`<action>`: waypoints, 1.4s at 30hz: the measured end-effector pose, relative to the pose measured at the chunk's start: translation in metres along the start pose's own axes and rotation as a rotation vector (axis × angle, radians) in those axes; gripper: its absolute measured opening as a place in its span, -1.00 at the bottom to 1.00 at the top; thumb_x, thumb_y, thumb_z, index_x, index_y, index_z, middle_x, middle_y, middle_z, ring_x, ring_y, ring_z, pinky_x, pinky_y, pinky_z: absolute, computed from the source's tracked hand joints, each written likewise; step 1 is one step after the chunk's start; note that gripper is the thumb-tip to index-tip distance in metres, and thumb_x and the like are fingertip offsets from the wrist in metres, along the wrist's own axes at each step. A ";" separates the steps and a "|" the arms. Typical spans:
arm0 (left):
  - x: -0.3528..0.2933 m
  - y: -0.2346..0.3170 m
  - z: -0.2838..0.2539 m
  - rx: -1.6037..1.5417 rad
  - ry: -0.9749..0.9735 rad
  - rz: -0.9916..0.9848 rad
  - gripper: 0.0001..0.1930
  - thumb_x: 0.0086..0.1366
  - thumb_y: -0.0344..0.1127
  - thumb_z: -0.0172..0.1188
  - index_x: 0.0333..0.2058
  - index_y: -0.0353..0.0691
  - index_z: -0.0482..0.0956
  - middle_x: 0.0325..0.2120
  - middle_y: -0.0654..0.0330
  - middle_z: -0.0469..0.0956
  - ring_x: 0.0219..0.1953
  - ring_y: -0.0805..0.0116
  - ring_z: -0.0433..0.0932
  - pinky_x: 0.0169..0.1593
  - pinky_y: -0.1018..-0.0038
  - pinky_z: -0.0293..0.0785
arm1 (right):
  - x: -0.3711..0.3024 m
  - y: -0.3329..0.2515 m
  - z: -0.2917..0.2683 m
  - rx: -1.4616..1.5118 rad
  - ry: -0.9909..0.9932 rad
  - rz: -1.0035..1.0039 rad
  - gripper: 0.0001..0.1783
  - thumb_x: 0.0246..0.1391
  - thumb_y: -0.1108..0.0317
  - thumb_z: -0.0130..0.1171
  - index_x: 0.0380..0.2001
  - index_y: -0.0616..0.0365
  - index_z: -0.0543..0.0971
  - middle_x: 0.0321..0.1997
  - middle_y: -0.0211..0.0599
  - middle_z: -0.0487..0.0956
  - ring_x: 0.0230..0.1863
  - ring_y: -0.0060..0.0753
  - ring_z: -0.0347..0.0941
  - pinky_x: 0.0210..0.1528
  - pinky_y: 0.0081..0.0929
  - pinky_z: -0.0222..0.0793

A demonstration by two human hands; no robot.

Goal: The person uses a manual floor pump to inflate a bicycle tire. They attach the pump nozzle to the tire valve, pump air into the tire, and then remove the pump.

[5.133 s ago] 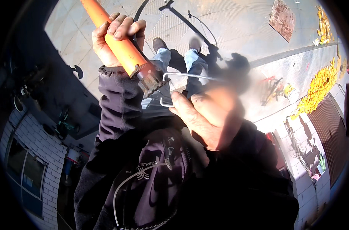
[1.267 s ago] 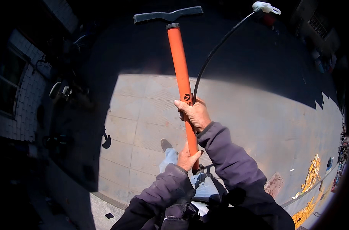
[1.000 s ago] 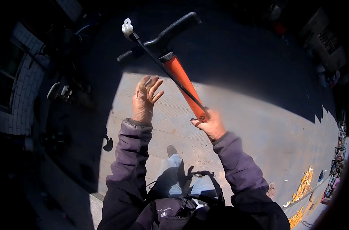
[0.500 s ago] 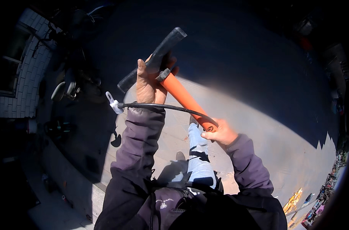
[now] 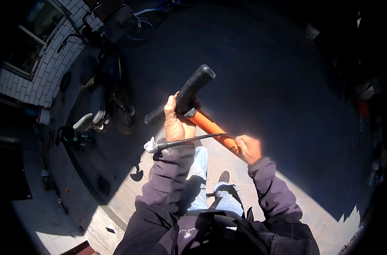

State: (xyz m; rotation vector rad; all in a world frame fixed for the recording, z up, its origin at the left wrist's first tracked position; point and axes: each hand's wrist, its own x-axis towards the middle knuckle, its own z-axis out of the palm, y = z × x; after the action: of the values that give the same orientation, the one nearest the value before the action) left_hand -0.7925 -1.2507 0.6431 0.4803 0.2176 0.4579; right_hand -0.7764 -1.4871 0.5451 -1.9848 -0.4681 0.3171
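Across the middle I carry an orange bicycle floor pump [image 5: 213, 129], tilted, with its black T-shaped handle [image 5: 188, 92] toward the upper left. My left hand [image 5: 176, 123] is closed round the centre of the handle, its thumb up in front and most fingers hidden behind. Near the other end of the orange barrel, my right hand [image 5: 248, 148] wraps round it and covers its end. A thin black hose [image 5: 189, 141] runs from beside my right hand across my left wrist. At its free end sits a white valve head [image 5: 151, 145].
To the left, a motorcycle [image 5: 110, 93] stands in shade by a white brick wall [image 5: 36, 85], with a bicycle [image 5: 139, 29] farther off. A low step edge [image 5: 104, 212] lies at lower left. Sunlit paving [image 5: 287, 182] meets dark shade.
I have walked on: my legs have changed places and the motorcycle and bicycle show more fully. The pump sits lower in view, and its valve head has swung to the right and turned.
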 end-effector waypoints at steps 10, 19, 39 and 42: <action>0.228 0.069 -0.001 0.056 0.137 0.134 -0.71 0.12 -0.19 0.27 -0.23 -0.20 0.53 -0.28 0.18 0.50 -0.21 0.22 0.50 0.03 0.32 0.43 | 0.231 -0.073 0.036 -0.068 -0.143 -0.145 -0.86 -0.01 0.39 0.21 -0.50 0.22 0.49 -0.62 -0.27 0.43 -0.62 -0.40 0.36 -0.53 -0.51 0.27; 0.448 0.118 0.014 0.294 0.110 0.382 -0.63 0.10 -0.21 0.29 -0.14 -0.22 0.48 -0.27 0.12 0.49 -0.21 0.24 0.52 0.00 0.39 0.42 | 0.453 -0.135 0.069 0.222 -0.157 -0.134 -0.93 -0.02 0.47 0.20 -0.48 0.23 0.53 -0.62 -0.39 0.49 -0.55 -0.66 0.34 -0.48 -0.63 0.28; 0.785 0.335 -0.147 0.382 0.314 0.603 -0.56 0.28 -0.11 0.00 0.04 -0.26 0.34 -0.08 0.11 0.45 0.00 0.26 0.39 0.09 0.31 0.26 | 0.939 -0.134 0.244 0.548 -0.132 0.218 -0.71 0.17 0.22 0.03 -0.39 0.28 0.51 -0.54 -0.37 0.49 -0.47 -0.58 0.36 -0.39 -0.56 0.28; 0.834 0.363 -0.167 0.362 0.350 0.649 -0.56 0.28 -0.11 -0.01 0.02 -0.30 0.38 -0.04 0.09 0.43 0.00 0.22 0.39 0.12 0.29 0.23 | 0.994 -0.123 0.272 0.510 -0.222 0.240 -0.66 0.13 0.20 0.08 -0.32 0.35 0.53 -0.47 -0.27 0.55 -0.37 -0.43 0.46 -0.27 -0.44 0.35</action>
State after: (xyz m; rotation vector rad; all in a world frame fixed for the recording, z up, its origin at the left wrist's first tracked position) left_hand -0.2467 -0.5053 0.5975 0.8286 0.4903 1.1522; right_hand -0.0289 -0.7673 0.5188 -1.5101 -0.2515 0.7373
